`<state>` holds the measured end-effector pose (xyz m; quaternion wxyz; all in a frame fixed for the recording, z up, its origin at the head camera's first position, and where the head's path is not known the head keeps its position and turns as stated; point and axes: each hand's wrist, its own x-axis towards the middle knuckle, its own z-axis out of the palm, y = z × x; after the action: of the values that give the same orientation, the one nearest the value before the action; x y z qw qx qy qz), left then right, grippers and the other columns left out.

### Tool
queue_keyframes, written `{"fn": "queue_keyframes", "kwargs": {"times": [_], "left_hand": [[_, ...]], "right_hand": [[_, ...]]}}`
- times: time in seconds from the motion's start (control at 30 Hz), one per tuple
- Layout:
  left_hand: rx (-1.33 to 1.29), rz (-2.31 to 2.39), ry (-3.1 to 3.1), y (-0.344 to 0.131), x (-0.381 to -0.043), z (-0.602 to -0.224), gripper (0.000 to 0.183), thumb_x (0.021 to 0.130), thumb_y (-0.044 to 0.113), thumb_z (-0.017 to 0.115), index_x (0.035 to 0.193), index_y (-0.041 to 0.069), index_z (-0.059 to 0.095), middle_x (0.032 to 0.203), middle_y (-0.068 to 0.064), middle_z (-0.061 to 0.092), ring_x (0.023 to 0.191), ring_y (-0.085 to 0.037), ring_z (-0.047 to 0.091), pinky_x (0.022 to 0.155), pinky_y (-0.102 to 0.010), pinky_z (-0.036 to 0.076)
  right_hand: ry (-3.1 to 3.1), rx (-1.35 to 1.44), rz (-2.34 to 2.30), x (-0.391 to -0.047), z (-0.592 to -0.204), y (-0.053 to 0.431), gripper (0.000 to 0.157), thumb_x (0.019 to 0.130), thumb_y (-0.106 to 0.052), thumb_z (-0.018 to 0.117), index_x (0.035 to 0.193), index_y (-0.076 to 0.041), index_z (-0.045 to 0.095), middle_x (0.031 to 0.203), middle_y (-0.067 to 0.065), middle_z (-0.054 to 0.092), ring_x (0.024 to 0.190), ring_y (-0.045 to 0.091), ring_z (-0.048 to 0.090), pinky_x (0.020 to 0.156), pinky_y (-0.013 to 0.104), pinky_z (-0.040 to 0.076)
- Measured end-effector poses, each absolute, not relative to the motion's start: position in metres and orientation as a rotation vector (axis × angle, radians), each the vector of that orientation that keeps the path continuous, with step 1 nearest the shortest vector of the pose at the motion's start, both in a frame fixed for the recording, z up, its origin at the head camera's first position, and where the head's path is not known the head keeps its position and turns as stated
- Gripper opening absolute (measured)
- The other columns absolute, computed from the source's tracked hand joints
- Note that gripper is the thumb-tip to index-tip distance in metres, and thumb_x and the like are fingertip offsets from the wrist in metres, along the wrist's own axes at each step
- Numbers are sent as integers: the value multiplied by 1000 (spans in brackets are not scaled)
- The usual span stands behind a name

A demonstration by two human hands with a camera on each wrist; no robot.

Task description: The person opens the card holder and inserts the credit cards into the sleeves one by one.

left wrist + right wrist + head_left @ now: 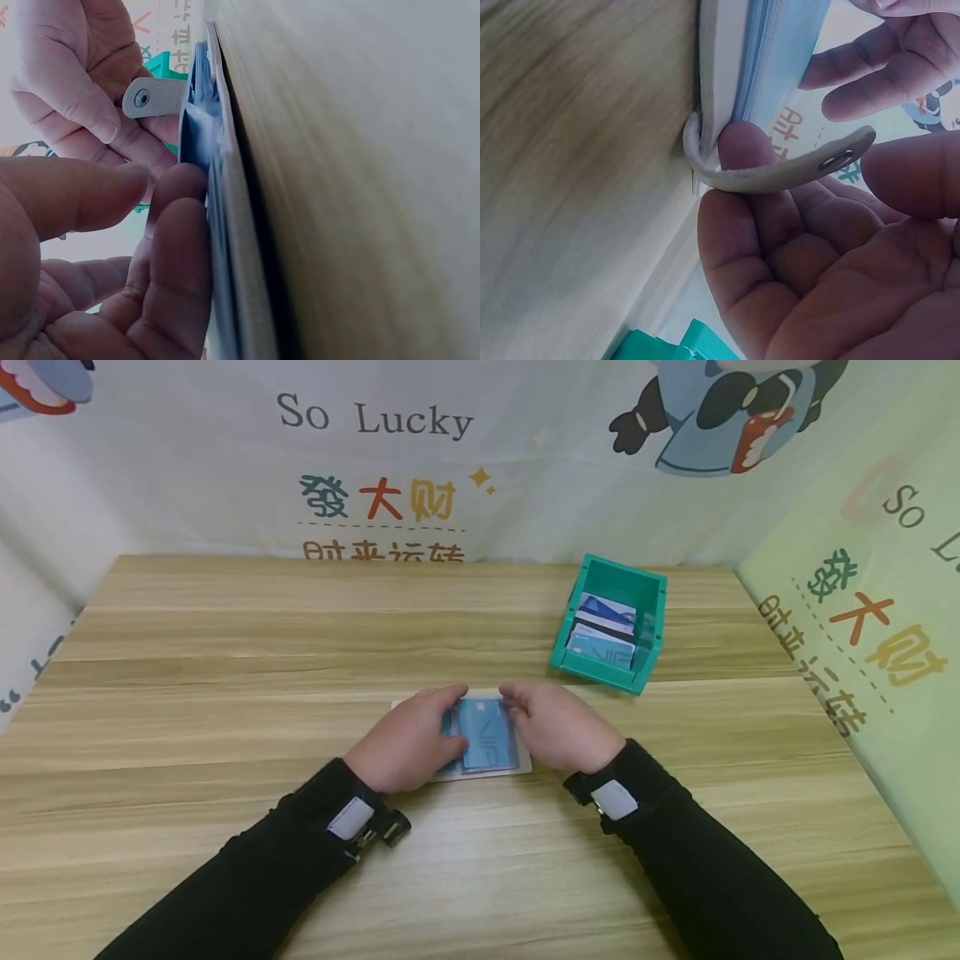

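A pale card holder [525, 763] with clear sleeves lies opened on the table, strap side to the right. A light blue card [487, 735] shows in its right-hand sleeve. My left hand [416, 739] reaches over the left part, fingertips touching the sleeve edges and thumb held apart from them. At the right edge is my right hand [558, 722], its fingers loosely bent. A snap strap [780, 171] stands up from the holder across those fingers, its tip close to the thumb. In the left wrist view, the strap's metal snap [141, 97] faces the camera.
Behind my right hand stands a green box [648, 643] holding several cards [603, 631]. The wooden table [225, 693] reaches back to a printed cloth [210, 468], which also hangs along the sides.
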<state>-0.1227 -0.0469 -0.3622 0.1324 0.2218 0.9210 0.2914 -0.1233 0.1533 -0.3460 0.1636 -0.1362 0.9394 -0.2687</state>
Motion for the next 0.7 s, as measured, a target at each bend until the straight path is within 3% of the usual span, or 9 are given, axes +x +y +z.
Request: {"fn": "queue_keyframes", "kwargs": {"times": [0.33, 0.47, 0.6, 0.7], "left_hand": [[643, 876, 2677, -46, -121, -360, 61, 87, 21, 64, 140, 4, 38, 137, -13, 45, 118, -18, 41, 99, -43, 37], [635, 878, 2673, -46, -120, -360, 61, 88, 21, 63, 141, 6, 38, 133, -12, 49, 107, -15, 47, 94, -41, 42], [645, 895, 2662, -46, -119, -360, 61, 88, 20, 63, 141, 7, 37, 105, -7, 62, 81, -13, 54, 74, -34, 48], [646, 915, 2651, -46, -118, -361, 60, 88, 20, 63, 141, 7, 38, 87, -2, 59, 68, -11, 52, 61, -29, 46]], "right_hand": [[2664, -369, -800, -126, -349, 154, 40, 100, -15, 39, 138, -4, 43, 136, 8, 48, 119, 13, 41, 100, 42, 37], [2650, -369, -824, -127, -350, 155, 41, 100, -14, 39, 139, -4, 42, 136, 9, 48, 114, 12, 44, 99, 41, 39], [2655, -361, -826, -128, -352, 155, 41, 99, -14, 39, 139, -5, 40, 134, 9, 50, 110, 13, 45, 97, 42, 40], [2659, -345, -823, -128, -352, 156, 41, 99, -15, 40, 139, -6, 40, 132, 9, 51, 106, 15, 47, 95, 42, 42]]}}
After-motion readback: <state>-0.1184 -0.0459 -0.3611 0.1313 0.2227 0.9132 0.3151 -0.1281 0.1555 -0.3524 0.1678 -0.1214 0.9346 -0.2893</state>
